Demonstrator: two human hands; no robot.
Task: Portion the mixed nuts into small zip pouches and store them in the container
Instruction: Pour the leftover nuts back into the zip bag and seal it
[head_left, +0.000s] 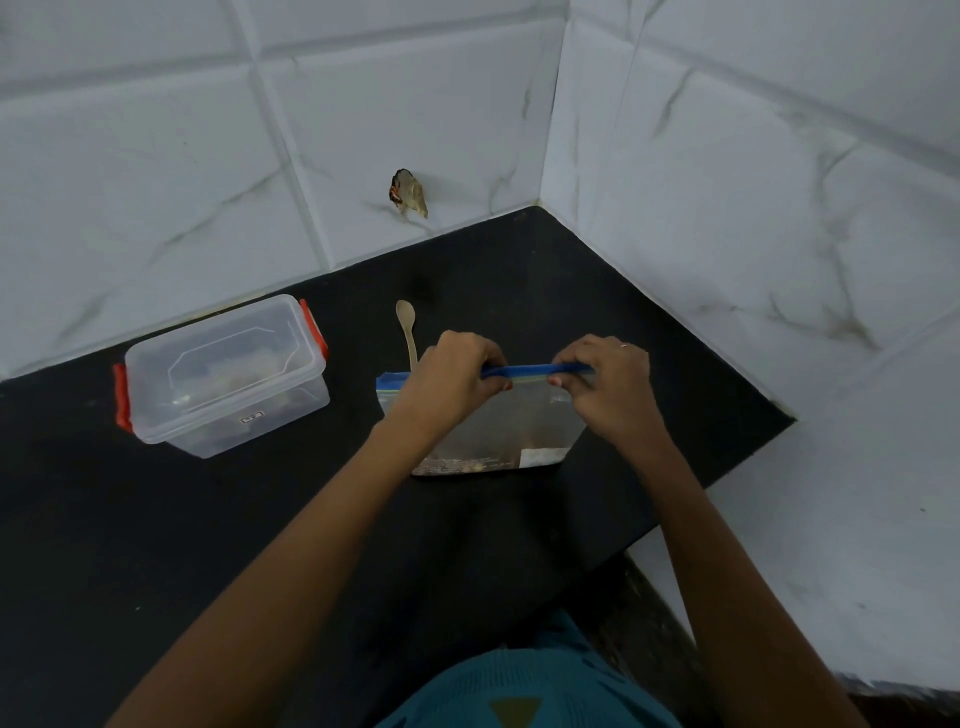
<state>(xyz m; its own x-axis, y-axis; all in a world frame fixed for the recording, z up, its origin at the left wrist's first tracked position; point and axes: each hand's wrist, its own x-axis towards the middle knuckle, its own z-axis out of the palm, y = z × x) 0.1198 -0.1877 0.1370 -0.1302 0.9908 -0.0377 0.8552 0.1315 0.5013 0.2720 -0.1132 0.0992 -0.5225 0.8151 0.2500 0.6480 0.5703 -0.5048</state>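
1. Left hand (451, 375) & right hand (607, 385) both pinch the blue zip strip of the big zip bag (498, 431), fingers curled round it.
2. Bag's clear, standing on the black counter (156, 519), nuts low inside.
3. Lidded container (223, 374) sits left, w/ a wooden spoon (408, 332) just behind the bag.

Surface: I see a black worktop (156, 519).
Left: clear container (223, 374), lid on, red clips, standing on it.
Back centre: wooden spoon (406, 327) lying flat.
Centre: zip bag (498, 436), blue seal, bottom edge on the worktop.

Home kitchen corner, black countertop (156, 519), white marble-look wall tiles (727, 182)
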